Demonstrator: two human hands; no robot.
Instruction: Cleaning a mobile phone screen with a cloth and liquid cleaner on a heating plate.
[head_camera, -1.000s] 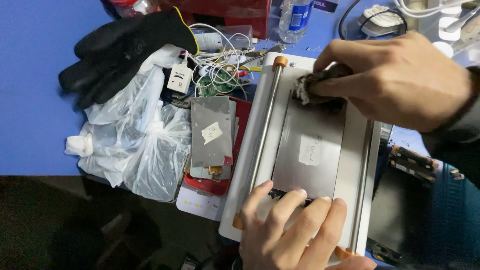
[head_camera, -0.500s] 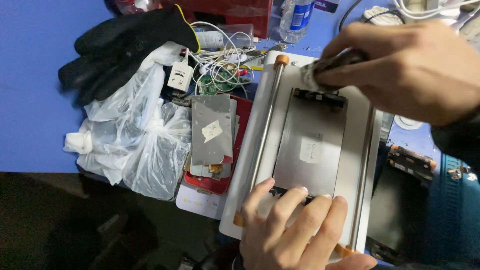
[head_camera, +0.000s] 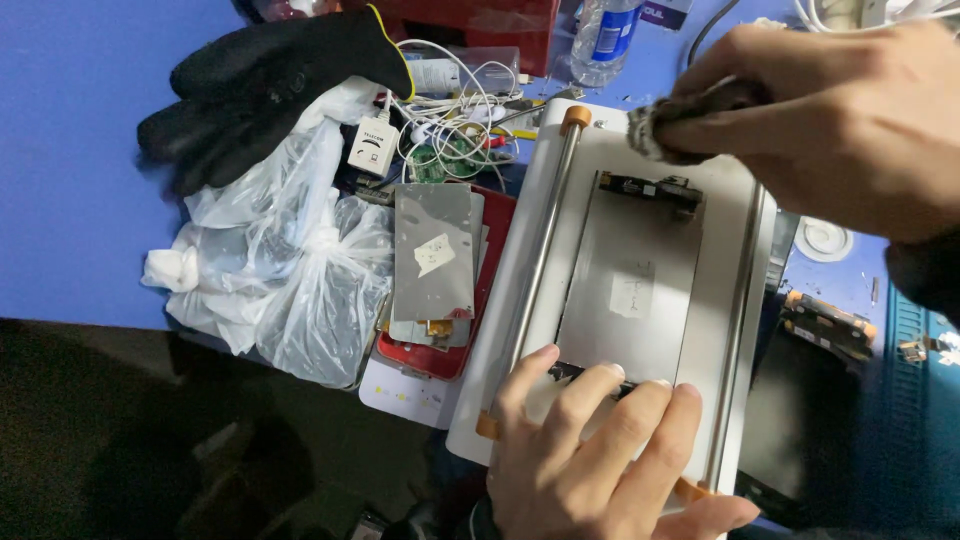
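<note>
Left hand (head_camera: 590, 450) presses flat on the phone screen panel's (head_camera: 630, 290) near end, w/ the panel lying on the white plate (head_camera: 520, 300). Right hand (head_camera: 850, 120) pinches a dirty cloth wad (head_camera: 665, 125) above its far end. Panel looks thin, stiff, prob. breakable; hold by edges.

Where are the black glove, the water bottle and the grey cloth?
Black glove (head_camera: 265, 85), head view, on the palm area.
Water bottle (head_camera: 603, 35), head view, on its label.
Grey cloth (head_camera: 660, 125), head view, on the wad sticking out of the right hand (head_camera: 850, 120).
</note>
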